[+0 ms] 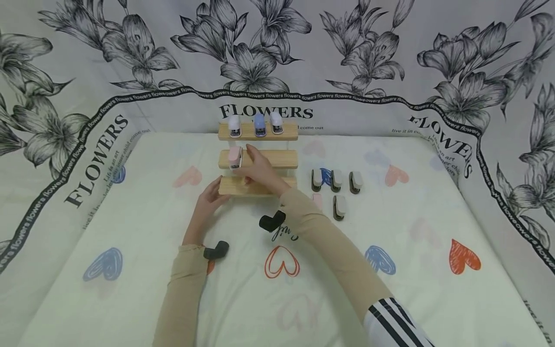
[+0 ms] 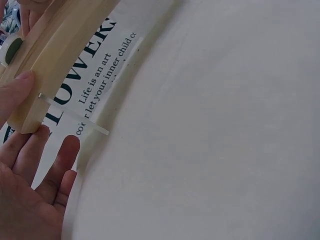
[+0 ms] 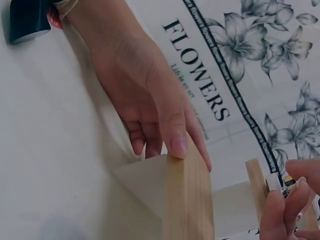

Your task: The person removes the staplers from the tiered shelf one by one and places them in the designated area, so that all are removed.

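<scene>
In the head view, a pink mini stapler stands at the left end of the rack's middle wooden shelf. My right hand reaches in from the right and holds it, thumb low at its front and index finger behind. The right wrist view shows those fingers close around the stapler's whitish body. My left hand grips the left end of the lowest shelf. Its thumb lies on the wood, with fingers underneath.
Two white mini staplers and a blue one stand on the top shelf. Several pale staplers with dark bases lie on the heart-printed cloth right of the rack. Flower-printed fabric rises behind.
</scene>
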The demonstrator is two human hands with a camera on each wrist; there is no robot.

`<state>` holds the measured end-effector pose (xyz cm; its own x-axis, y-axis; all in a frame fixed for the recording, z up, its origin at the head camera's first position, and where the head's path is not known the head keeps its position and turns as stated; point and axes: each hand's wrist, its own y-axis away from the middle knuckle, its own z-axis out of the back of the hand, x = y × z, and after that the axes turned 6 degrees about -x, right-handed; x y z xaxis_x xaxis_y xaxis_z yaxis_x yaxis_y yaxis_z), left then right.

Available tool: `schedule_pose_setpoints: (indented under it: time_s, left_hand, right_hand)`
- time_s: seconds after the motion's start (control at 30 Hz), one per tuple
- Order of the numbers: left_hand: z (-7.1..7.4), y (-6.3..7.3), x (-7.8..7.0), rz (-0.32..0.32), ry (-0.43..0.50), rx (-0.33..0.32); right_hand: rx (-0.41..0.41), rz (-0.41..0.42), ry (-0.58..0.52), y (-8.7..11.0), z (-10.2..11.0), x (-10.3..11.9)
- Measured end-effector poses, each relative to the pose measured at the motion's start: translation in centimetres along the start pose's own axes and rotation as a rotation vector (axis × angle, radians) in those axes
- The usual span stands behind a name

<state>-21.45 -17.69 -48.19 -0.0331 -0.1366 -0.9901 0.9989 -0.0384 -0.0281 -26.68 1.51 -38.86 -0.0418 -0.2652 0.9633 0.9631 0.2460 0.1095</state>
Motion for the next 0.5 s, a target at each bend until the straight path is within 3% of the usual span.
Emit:
schedule_pose_setpoints:
  time_s: [0.1,0.3,0.5]
  left_hand:
    - [0.0,0.0,-0.4,-0.013,-0.007,0.0]
    - [-0.1,-0.1,-0.4,-0.013,-0.018,0.003]
    - [-0.1,0.2,-0.1,0.004,-0.033,0.005]
  right_hand:
    - [-0.016,0.018,0.074,-0.3,-0.2,0.5]
    - [-0.002,0.058,0.114,-0.9,-0.4,0.9]
    - [-0.008,0.09,0.023,-0.9,-0.6,-0.1]
